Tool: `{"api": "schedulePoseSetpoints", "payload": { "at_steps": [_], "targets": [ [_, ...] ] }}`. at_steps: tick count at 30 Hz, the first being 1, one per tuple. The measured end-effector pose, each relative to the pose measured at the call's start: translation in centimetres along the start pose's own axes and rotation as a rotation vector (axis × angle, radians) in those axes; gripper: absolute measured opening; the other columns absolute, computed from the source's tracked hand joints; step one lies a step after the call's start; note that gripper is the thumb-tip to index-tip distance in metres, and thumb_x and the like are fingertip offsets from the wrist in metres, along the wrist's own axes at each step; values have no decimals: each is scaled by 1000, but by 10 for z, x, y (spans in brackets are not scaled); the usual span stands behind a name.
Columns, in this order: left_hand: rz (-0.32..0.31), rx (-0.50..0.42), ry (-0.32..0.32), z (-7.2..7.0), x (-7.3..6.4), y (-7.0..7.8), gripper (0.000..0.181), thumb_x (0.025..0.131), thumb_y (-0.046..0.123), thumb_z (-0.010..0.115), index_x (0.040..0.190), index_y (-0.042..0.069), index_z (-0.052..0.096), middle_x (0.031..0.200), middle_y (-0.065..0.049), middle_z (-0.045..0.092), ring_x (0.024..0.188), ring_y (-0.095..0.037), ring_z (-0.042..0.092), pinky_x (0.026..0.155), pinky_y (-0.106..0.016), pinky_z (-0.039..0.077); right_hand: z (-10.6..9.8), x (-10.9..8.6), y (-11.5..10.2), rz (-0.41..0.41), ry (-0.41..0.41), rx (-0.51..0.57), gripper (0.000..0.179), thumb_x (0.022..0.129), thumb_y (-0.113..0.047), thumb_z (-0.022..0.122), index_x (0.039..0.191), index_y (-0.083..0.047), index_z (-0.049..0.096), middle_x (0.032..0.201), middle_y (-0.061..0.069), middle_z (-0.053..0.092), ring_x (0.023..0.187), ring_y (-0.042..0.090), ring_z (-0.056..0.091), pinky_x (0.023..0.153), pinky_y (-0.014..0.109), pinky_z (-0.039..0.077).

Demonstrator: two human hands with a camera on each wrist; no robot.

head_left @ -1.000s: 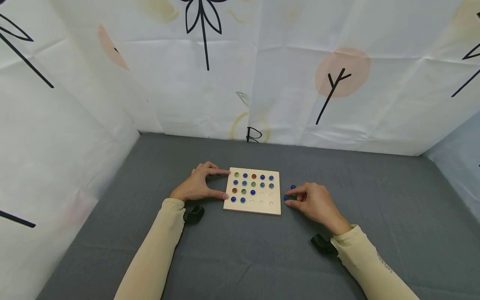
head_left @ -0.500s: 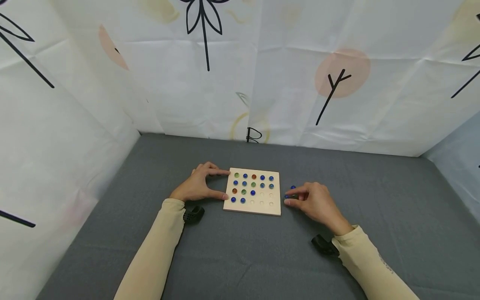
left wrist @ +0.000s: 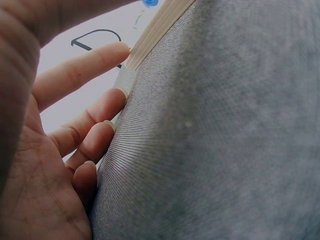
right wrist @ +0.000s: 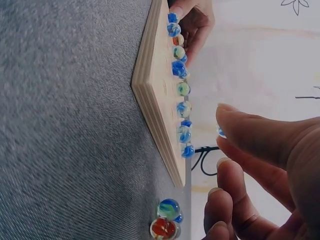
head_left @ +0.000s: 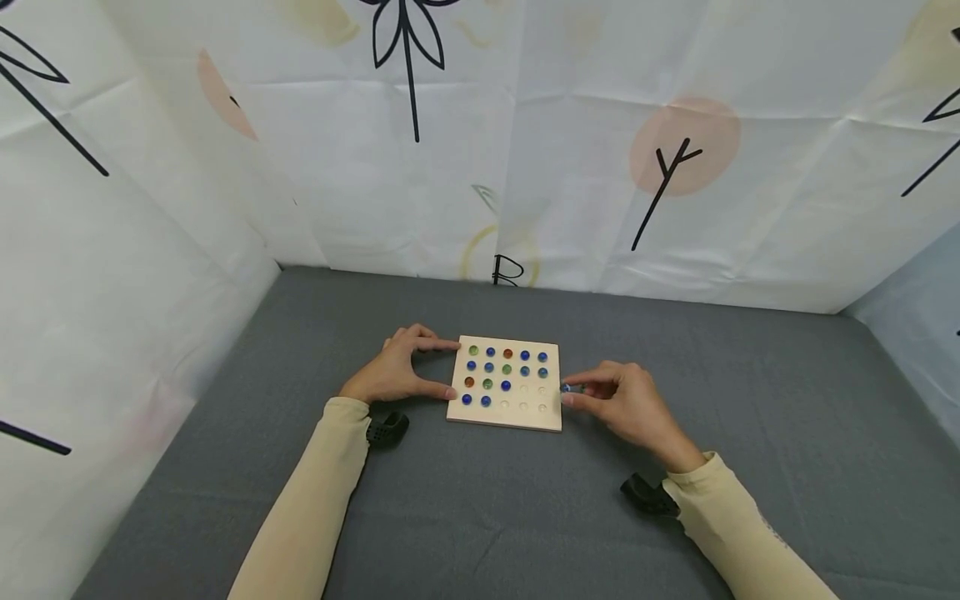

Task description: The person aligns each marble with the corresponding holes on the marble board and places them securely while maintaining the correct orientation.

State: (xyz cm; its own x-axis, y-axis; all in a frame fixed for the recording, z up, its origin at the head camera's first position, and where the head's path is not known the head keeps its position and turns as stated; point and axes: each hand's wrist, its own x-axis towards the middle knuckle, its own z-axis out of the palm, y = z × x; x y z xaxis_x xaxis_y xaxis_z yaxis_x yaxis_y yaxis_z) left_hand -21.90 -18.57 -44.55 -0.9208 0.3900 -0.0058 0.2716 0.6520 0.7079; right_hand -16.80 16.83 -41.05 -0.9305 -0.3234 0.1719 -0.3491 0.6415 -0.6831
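Observation:
A pale wooden board (head_left: 532, 418) lies on the grey cloth, with rows of glass marbles in its round hollows. Blue marbles (head_left: 506, 386) are most common, with some green and orange ones. Several bare hollows (head_left: 523, 407) show at its front right. My left hand (head_left: 397, 367) touches the board's left side with a straight index finger and thumb. Just off the right edge, my right hand (head_left: 626, 404) pinches a blue marble (head_left: 566, 387) between thumb and index finger. The right wrist view shows this marble raised above the board, mostly covered by the fingertips.
In the right wrist view, a blue-green marble (right wrist: 169, 209) and a red one (right wrist: 163, 228) lie loose on the cloth past the board's corner, with a bit of another blue one behind. A white printed curtain (head_left: 585, 192) hangs behind the grey surface (head_left: 450, 517).
My right hand has moved slightly left from the loose marbles to the board's right edge, carrying the pinched blue marble. The left hand and board have stayed still.

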Motion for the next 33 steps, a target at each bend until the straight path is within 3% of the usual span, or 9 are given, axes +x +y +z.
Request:
{"api": "schedulePoseSetpoints", "payload": {
  "at_steps": [8,16,33],
  "targets": [
    [13,-1,-1,0,-1,1,72,73,42,93,137,24,67,132,-10,50,128,-34,41,110,-63,26,8,-1,-1,-26,15,53,17,85,-15,85,101,-10,82,76,-4,61,64,11,54,56,26,45],
    [38,-2,14,-1,-1,0,71,73,41,93,137,23,68,130,-10,51,125,-34,42,110,-63,24,19,6,-7,-24,21,20,18,84,-17,85,101,-10,82,75,-6,60,65,11,54,57,27,45],
    [20,2,2,2,0,1,71,73,44,92,137,26,67,131,-9,51,126,-33,41,107,-63,31,41,20,-19,25,-5,-11,15,87,-15,83,100,-8,82,74,-4,59,61,12,51,53,28,41]
  ]
}}
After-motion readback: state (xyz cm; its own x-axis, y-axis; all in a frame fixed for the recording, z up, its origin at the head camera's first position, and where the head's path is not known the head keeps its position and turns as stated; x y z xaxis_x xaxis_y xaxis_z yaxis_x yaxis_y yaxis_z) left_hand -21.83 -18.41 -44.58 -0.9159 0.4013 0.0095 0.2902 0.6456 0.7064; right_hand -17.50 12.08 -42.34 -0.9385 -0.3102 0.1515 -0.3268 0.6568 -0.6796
